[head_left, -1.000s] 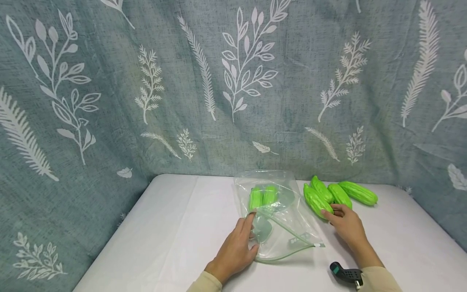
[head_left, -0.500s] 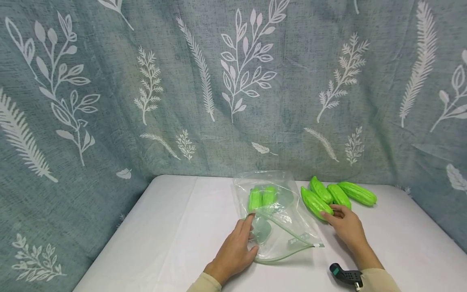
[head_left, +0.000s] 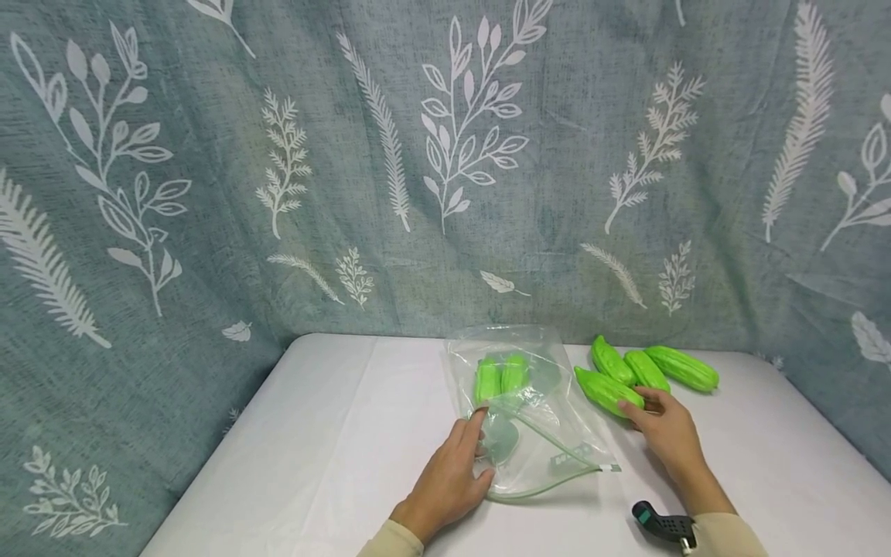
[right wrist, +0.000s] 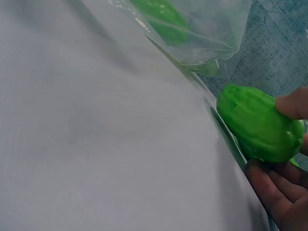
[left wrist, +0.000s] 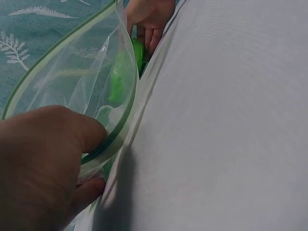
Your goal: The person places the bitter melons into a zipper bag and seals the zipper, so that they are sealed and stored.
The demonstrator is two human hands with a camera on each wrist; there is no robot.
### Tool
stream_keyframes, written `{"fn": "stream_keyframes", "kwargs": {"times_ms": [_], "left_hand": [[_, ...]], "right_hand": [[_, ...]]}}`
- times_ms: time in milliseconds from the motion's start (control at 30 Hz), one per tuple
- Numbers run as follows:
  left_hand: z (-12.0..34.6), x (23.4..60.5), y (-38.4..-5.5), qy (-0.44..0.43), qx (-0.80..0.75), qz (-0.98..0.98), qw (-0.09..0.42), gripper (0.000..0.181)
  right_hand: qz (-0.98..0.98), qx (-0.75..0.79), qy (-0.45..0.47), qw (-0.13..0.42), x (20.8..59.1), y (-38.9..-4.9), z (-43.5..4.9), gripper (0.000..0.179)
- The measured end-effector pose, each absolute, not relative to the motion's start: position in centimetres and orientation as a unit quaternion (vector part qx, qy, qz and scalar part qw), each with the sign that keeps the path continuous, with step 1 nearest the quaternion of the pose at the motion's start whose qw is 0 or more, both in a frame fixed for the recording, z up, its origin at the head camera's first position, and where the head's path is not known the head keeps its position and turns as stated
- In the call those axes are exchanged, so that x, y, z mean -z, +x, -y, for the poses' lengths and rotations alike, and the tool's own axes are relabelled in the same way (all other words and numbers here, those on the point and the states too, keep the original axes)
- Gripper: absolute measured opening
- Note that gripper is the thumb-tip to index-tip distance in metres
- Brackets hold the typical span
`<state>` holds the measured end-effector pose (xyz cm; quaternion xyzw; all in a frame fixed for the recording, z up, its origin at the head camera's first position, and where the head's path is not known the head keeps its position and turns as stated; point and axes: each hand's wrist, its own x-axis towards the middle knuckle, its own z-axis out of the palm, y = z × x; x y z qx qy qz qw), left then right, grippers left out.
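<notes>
A clear zip bag (head_left: 536, 425) lies on the white table (head_left: 334, 449) with its green-edged mouth toward me. Two green gourds (head_left: 500, 377) sit inside it. My left hand (head_left: 468, 456) pinches the bag's rim (left wrist: 108, 139), thumb on top and fingers beneath, which holds the mouth apart. My right hand (head_left: 640, 408) grips another green gourd (head_left: 604, 391) just right of the bag. In the right wrist view that gourd (right wrist: 257, 122) sits between my thumb above and fingers (right wrist: 274, 197) below. Three more gourds (head_left: 650, 367) lie behind it.
A blue-grey curtain with white leaf prints (head_left: 445, 170) hangs close behind the table and wraps round its left and right sides. A black camera mount (head_left: 661, 524) shows on my right wrist.
My right hand has closed round the nearest loose gourd and swung it, so it lies flatter, pointing left toward the bag. My left hand keeps its hold on the rim.
</notes>
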<state>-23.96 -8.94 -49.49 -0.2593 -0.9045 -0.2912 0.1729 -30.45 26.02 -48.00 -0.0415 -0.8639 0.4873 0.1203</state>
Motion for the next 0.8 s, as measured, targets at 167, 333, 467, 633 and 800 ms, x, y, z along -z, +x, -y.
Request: {"fn": "stream_keyframes", "kwargs": {"times_ms": [167,333,467,633,800], "left_hand": [[8.89,49.50,-23.97,-0.258,0.291,0.905,0.172,0.093],[8.90,49.50,-23.89,-0.261,0.285,0.905,0.180,0.093],[8.87,49.48,-23.83,-0.263,0.281,0.905,0.183,0.092],[8.84,49.54,-23.86,-0.263,0.284,0.904,0.182,0.093],[8.75,49.62,-23.87,-0.260,0.289,0.904,0.176,0.093]], "right_hand": [[0.835,-0.532,-0.060,0.126,48.04,-30.59,-26.03,0.066],[0.799,-0.581,-0.076,0.140,48.08,-30.46,-26.07,0.062],[0.769,-0.611,-0.087,0.168,48.07,-30.26,-26.30,0.057],[0.749,-0.627,-0.106,0.183,47.89,-30.14,-26.59,0.054],[0.739,-0.643,-0.113,0.168,47.54,-29.88,-26.75,0.055]]}}
